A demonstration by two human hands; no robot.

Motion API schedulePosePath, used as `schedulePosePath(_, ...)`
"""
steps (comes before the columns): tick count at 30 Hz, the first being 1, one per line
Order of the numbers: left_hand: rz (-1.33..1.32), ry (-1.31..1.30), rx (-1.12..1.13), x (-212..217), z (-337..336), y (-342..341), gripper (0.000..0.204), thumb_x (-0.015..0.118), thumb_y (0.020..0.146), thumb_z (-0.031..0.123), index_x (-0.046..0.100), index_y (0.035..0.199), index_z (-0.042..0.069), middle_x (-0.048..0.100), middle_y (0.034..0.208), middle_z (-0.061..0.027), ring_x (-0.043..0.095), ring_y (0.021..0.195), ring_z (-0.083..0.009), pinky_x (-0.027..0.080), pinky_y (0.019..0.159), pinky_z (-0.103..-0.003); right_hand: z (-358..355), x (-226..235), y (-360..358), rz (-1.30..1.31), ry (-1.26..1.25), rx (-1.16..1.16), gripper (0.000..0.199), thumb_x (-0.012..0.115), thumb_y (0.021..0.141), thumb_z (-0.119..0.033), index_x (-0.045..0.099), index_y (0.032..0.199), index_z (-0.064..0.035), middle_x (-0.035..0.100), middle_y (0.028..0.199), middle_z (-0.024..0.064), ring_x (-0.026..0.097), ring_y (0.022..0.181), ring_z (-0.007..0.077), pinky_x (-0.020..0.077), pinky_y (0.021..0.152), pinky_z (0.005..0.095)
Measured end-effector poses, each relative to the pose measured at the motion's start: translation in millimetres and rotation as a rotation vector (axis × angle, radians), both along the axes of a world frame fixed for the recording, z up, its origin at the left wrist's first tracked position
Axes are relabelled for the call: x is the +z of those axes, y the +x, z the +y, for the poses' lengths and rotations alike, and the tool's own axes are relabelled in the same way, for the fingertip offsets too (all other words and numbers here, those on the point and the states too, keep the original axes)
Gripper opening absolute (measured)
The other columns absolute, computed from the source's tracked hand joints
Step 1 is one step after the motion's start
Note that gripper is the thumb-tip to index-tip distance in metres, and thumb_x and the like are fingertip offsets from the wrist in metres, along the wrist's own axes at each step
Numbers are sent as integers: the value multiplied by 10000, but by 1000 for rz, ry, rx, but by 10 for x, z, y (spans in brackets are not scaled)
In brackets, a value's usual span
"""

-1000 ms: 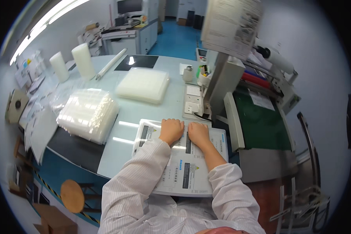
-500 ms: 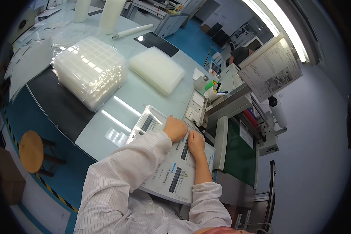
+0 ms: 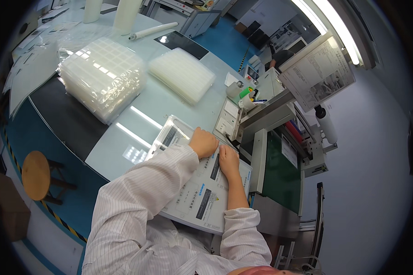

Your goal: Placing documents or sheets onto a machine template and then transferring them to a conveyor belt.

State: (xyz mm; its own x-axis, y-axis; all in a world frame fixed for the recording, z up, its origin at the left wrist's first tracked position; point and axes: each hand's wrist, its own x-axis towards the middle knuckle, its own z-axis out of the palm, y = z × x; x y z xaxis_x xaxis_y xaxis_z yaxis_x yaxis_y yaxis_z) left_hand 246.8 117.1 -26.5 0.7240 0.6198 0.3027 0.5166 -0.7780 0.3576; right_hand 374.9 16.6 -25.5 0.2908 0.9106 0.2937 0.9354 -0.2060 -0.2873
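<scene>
A flat stack of white printed sheets (image 3: 188, 205), marked with dark bars and blue print, lies at the table's near edge in front of me. Over its upper part, my left hand (image 3: 203, 142) is closed, knuckles up. My right hand (image 3: 229, 161) is closed just beside it, also against the sheets. The fingertips of both hands are curled underneath, and whatever they grip is hidden. A clear, shiny edge (image 3: 170, 120) shows at the stack's far left corner, beyond my left hand.
A plastic-wrapped translucent stack (image 3: 101, 78) and an unwrapped one (image 3: 183, 73) stand farther back. A socket panel (image 3: 226, 120) and pen cup (image 3: 247, 103) sit at the right, beside a machine with a green surface (image 3: 280, 181). A wooden stool (image 3: 36, 176) is at left.
The whole view has shifted slightly, so the scene sits a little higher. Both hands stay closed at nearly the same place on the sheets.
</scene>
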Motion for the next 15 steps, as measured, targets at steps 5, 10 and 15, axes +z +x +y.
schedulePosePath(5,28,-4,3,-9,6,14,368,470,948,329,721,791,109,704,787,-94,660,758,-273,413,780,-431,-8,-1,7,-5,11,20,326,420,980,-258,606,842,-29,647,884,154,587,870,381,413,792,503)
schedulePosePath(10,29,4,-7,-3,13,18,383,460,952,325,716,775,102,700,787,-95,654,742,-274,409,764,-427,-3,6,24,21,4,43,310,431,976,-247,616,849,-33,647,883,154,584,867,384,414,785,503)
schedulePosePath(15,35,20,-16,35,-16,21,389,460,952,331,712,766,99,700,788,-95,652,751,-272,403,764,-425,-33,27,44,27,34,33,297,441,976,-239,639,879,-41,649,874,153,588,861,379,414,780,498)
